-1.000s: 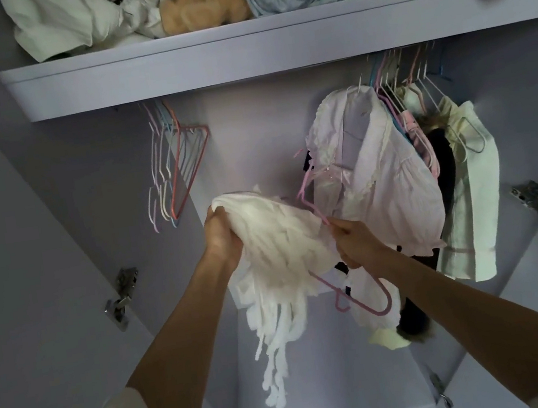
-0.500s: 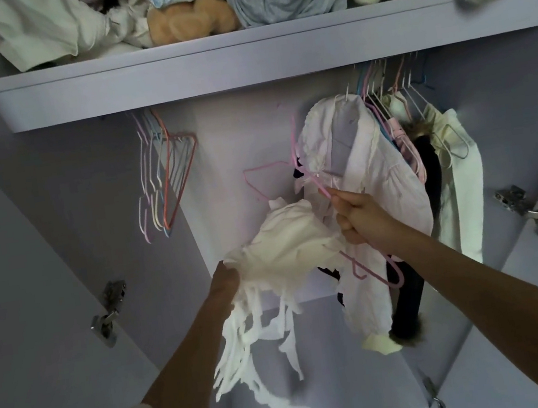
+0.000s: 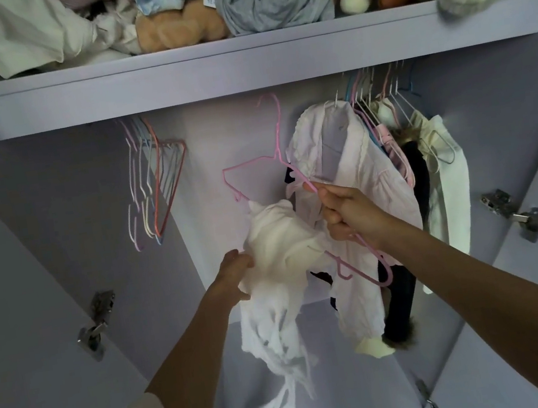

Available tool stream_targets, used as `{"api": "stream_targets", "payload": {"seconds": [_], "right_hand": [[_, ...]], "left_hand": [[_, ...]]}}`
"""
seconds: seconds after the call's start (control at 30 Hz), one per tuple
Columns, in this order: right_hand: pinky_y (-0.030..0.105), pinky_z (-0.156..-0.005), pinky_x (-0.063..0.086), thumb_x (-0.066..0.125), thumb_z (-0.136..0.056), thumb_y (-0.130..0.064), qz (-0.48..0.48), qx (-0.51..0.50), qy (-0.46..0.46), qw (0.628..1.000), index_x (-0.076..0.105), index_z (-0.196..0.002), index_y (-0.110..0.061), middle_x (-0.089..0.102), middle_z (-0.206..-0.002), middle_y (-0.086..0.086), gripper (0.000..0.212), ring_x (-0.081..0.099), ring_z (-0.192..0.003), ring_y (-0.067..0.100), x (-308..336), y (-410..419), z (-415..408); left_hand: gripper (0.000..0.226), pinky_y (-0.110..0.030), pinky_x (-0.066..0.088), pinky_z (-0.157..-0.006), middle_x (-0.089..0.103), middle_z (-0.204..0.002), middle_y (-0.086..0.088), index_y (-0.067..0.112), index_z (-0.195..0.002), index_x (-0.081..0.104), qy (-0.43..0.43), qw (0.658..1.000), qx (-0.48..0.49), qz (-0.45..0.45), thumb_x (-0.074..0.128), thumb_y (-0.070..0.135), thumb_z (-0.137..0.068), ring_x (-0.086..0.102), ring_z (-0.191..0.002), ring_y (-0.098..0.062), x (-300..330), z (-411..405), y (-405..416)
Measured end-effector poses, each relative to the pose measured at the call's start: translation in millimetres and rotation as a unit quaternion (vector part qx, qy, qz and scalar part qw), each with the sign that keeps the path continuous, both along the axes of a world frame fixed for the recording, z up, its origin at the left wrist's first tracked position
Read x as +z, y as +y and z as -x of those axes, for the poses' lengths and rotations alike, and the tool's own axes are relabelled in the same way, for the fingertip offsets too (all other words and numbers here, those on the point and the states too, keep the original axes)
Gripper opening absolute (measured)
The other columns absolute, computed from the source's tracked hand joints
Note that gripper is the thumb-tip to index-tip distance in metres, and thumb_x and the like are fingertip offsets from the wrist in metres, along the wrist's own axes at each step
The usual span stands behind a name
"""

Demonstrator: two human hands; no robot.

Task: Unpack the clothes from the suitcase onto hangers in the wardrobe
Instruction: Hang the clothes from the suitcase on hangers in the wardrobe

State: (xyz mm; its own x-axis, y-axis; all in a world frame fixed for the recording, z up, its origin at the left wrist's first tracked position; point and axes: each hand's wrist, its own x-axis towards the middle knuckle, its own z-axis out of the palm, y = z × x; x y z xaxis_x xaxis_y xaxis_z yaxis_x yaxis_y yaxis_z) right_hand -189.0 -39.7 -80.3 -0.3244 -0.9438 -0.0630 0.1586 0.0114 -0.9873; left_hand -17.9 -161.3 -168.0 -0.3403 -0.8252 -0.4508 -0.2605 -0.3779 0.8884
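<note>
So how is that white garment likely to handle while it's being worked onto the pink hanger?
Probably very floppy: the white garment bunches where the left hand grips it, and its strips dangle loose below. It looks thin and light. The trailing ends could snag on the pink hanger, which the right hand holds.

Both arms raised forward and upward, forearms bare, pale short sleeves seen at lower edges of view. Left hand (image 3: 235, 270) held lower, near centre, fingers curled into white garment (image 3: 277, 247), bunch gripped from its left side. Right hand (image 3: 348, 210) held higher and further right, fingers closed round sloping arm of pink hanger (image 3: 290, 166), thumb pressed on top. Hands kept near each other, not touching. Right forearm angled up from lower right corner.
</note>
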Motion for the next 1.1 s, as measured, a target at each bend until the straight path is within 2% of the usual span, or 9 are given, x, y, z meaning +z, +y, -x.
{"api": "stream_targets", "payload": {"seconds": [0.17,0.27,0.33,0.4,0.5,0.57,0.67,0.87,1.1], "right_hand": [[0.011,-0.032,0.017,0.036,-0.1,-0.019,-0.011,0.012,0.037,0.999,0.056,-0.116,-0.019,0.026,-0.05,-0.002,0.025,0.021,-0.03,0.003,-11.1,-3.2,-1.4],[0.01,-0.033,0.016,0.036,-0.1,-0.018,-0.014,0.013,0.024,1.0,0.057,-0.114,-0.017,0.025,-0.047,-0.005,0.025,0.019,-0.03,0.003,-9.7,-2.5,-1.1],[0.011,-0.033,0.015,0.036,-0.1,-0.018,-0.013,0.024,0.011,1.0,0.058,-0.106,-0.019,0.025,-0.045,-0.006,0.023,0.019,-0.03,0.003,-5.9,-2.7,-2.3],[0.012,-0.034,0.015,0.036,-0.1,-0.019,-0.005,0.034,0.013,0.999,0.059,-0.096,-0.021,0.026,-0.043,-0.007,0.023,0.019,-0.03,0.003,0.0,-1.3,-3.2],[0.01,-0.034,0.015,0.036,-0.1,-0.019,0.007,0.038,0.016,0.999,0.06,-0.096,-0.023,0.026,-0.045,-0.006,0.025,0.02,-0.03,0.003,4.9,1.4,-4.4],[0.009,-0.034,0.017,0.037,-0.1,-0.019,0.009,0.034,0.026,0.999,0.06,-0.1,-0.022,0.028,-0.045,-0.005,0.024,0.021,-0.029,0.003,5.4,3.4,-2.7],[0.01,-0.033,0.018,0.037,-0.1,-0.018,-0.006,0.003,0.053,0.999,0.059,-0.102,-0.019,0.032,-0.04,-0.007,0.023,0.024,-0.028,0.004,2.0,3.8,0.8],[0.011,-0.033,0.021,0.038,-0.1,-0.018,-0.064,-0.047,0.089,0.993,0.057,-0.09,-0.017,0.035,-0.039,-0.007,0.022,0.027,-0.028,0.004,-12.2,-2.0,-0.7],[0.011,-0.031,0.017,0.038,-0.098,-0.011,-0.07,-0.103,0.156,0.98,0.05,-0.077,-0.015,0.035,-0.05,0.001,0.024,0.026,-0.026,0.002,-9.7,-23.7,-10.6]], "left_hand": [[0.055,-0.043,0.033,-0.104,0.032,-0.147,-0.008,0.024,-0.142,0.031,0.002,0.998,-0.027,0.052,0.052,0.014,-0.092,0.031,-0.134,-0.027,4.4,6.5,6.3],[0.058,-0.037,0.031,-0.106,0.027,-0.151,-0.006,0.022,-0.143,0.03,-0.016,0.983,-0.08,0.163,0.055,0.016,-0.092,0.031,-0.136,-0.025,2.3,12.8,4.6],[0.07,-0.038,0.026,-0.112,0.025,-0.152,-0.005,0.021,-0.144,0.028,-0.077,0.931,-0.154,0.321,0.06,0.034,-0.084,0.024,-0.141,-0.025,2.4,16.7,6.6],[0.083,-0.045,0.019,-0.115,0.014,-0.156,-0.001,0.026,-0.146,0.02,-0.196,0.838,-0.248,0.445,0.055,0.051,-0.076,0.009,-0.145,-0.027,2.9,22.6,3.6],[0.065,-0.051,0.009,-0.114,-0.004,-0.157,0.008,0.033,-0.146,0.016,-0.313,0.727,-0.283,0.542,0.051,0.038,-0.092,-0.011,-0.145,-0.026,11.6,27.6,-2.6],[0.052,-0.051,0.005,-0.115,0.003,-0.157,0.01,0.031,-0.145,0.023,-0.336,0.691,-0.302,0.564,0.043,0.036,-0.096,-0.006,-0.145,-0.022,23.5,29.0,-4.3],[0.043,-0.05,0.001,-0.115,0.025,-0.152,0.009,0.03,-0.141,0.032,-0.365,0.676,-0.337,0.544,0.034,0.035,-0.099,0.017,-0.142,-0.013,31.3,30.9,-7.0],[0.041,-0.05,0.004,-0.116,0.026,-0.152,0.01,0.029,-0.142,0.031,-0.356,0.699,-0.347,0.514,0.027,0.031,-0.101,0.015,-0.143,-0.015,24.3,31.2,-0.8],[0.046,-0.044,0.025,-0.112,0.031,-0.149,-0.004,0.024,-0.142,0.031,-0.315,0.741,-0.155,0.573,0.039,0.028,-0.097,0.03,-0.136,-0.023,57.2,6.1,-26.7]]}}
